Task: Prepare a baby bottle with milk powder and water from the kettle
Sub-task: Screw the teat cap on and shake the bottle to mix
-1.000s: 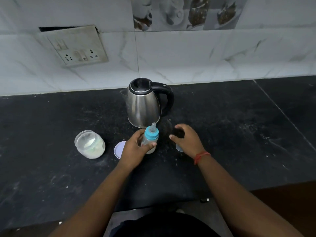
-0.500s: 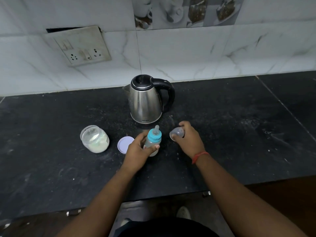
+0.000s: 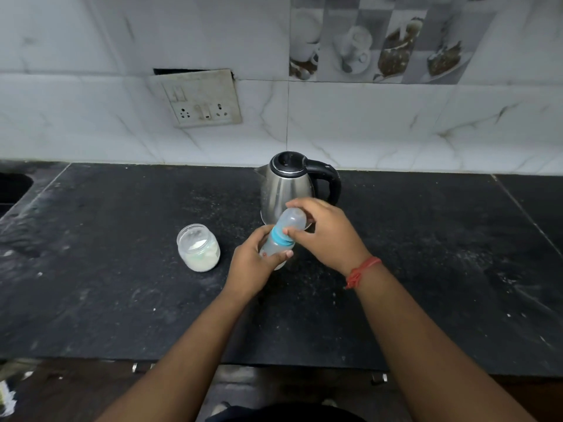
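Left hand [image 3: 254, 264]: fingers wrapped around the lower body of the baby bottle [image 3: 275, 245], thumb across its front, holding it tilted with the top leaning away and to the right.
Right hand [image 3: 326, 231]: fingers [image 3: 300, 204] curled over the clear cap [image 3: 293, 219], thumb under it at the blue collar [image 3: 278, 237]; the cap is pinched between thumb and fingers and sits over the bottle's top.
Baby bottle: held between both hands, its base just above or touching the desk [image 3: 122, 269]; which of the two cannot be told, since the left palm hides the bottom.
Cap and collar: the cap's rim meets the blue collar, right beside the right thumb tip; whether it is fully seated cannot be told.
Kettle [image 3: 289, 184]: steel, black lid shut, handle to the right; upright on the desk just beyond the right fingers, which overlap its lower body in this view.
Powder jar [image 3: 198, 251]: open glass jar with white powder, standing on the desk to the left of the left fingers, near but apart.
Wrist thread [image 3: 361, 272]: red, tied around the right wrist, behind the fingers.
Socket plate [image 3: 199, 99]: on the tiled wall, well beyond and left of both hands.
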